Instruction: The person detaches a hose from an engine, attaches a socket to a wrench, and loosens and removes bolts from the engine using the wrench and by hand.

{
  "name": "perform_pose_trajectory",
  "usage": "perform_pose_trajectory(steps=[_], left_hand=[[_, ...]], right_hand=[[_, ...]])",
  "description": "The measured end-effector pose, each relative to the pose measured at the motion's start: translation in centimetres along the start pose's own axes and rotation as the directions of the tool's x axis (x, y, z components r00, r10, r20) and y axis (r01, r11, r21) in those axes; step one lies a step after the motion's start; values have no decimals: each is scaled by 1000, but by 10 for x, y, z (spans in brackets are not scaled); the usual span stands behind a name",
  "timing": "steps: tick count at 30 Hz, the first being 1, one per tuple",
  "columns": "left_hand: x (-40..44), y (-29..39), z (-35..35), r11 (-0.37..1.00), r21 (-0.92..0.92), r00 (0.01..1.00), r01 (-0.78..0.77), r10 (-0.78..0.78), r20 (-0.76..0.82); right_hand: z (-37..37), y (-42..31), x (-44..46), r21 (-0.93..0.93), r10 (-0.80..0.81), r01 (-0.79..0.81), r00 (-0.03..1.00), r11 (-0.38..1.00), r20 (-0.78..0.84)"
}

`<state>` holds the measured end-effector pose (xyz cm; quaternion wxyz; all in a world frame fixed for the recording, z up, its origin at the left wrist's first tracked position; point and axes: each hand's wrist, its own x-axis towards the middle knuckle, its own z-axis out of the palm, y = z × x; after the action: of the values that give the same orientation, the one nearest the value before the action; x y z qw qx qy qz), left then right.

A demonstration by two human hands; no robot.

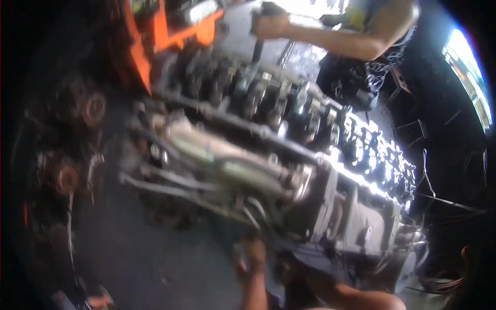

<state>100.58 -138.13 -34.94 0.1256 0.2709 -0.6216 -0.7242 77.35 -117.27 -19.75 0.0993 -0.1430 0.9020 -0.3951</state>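
A large engine [222,150] stretches diagonally across the view, with a row of metal valve-train parts [281,101] along its open top. My left hand [252,254] is at the bottom centre, just below the near side of the engine and close to some thin bent pipes [253,209]. Its fingers are smeared by motion, and whether it holds anything is unclear. Beside it, my right hand [287,268] lies in dark shadow under the engine's lower edge. The right forearm reaches in from the bottom right. The fingers of that hand cannot be made out.
Across the engine, a co-worker's hand [271,26] grips a dark tool over the engine top. An orange metal frame [160,31] stands at the upper left. Dark round parts [67,178] lie on the left floor. Cables [442,284] are at the lower right.
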Motion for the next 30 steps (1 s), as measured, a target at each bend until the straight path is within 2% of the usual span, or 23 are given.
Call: perform_pose_trajectory(steps=[4, 7, 9, 11, 14, 16, 18, 20, 21, 22, 24, 27, 30], left_hand=[[2, 18, 3, 996, -32, 996, 85, -84, 30], [3, 17, 2, 997, -16, 997, 72, -72, 29], [1, 27, 4, 998, -20, 999, 52, -51, 17], [-6, 56, 10, 981, -143, 992, 128, -128, 8], [-8, 51, 11, 964, -162, 975, 209, -217, -36], [-7, 45, 11, 971, -164, 983, 171, -180, -38], [-12, 31, 8, 978, -146, 987, 147, -154, -39], [-14, 14, 10, 997, -36, 986, -74, 67, -154], [-18, 21, 16, 997, -25, 985, -77, 72, -158], [-23, 39, 25, 989, -144, 978, -34, 3, -209], [-22, 54, 35, 967, 131, 944, -218, 243, -223], [-20, 65, 44, 995, 32, 952, -98, 103, -289], [-24, 40, 40, 991, -106, 928, -76, 31, -372]], right_hand=[[-120, -104, 106, -183, -241, 204, 948, 962, -208], [-179, -168, 166, -340, -373, 264, 874, 903, -313], [-199, -193, 198, -420, -423, 261, 832, 869, -358], [-212, -206, 224, -476, -432, 228, 818, 849, -379], [-206, -200, 233, -511, -441, 204, 803, 835, -401], [-198, -194, 230, -517, -452, 203, 788, 832, -418], [-179, -171, 219, -509, -450, 200, 781, 837, -434], [-144, -146, 194, -486, -447, 216, 784, 847, -430], [-122, -130, 178, -476, -449, 230, 789, 849, -420], [-89, -108, 155, -454, -438, 241, 806, 858, -399], [-13, -61, 96, -400, -390, 252, 866, 881, -313], [107, 3, -21, -324, -261, 217, 961, 921, -97], [194, 56, -150, -306, -132, 175, 979, 936, 157]])
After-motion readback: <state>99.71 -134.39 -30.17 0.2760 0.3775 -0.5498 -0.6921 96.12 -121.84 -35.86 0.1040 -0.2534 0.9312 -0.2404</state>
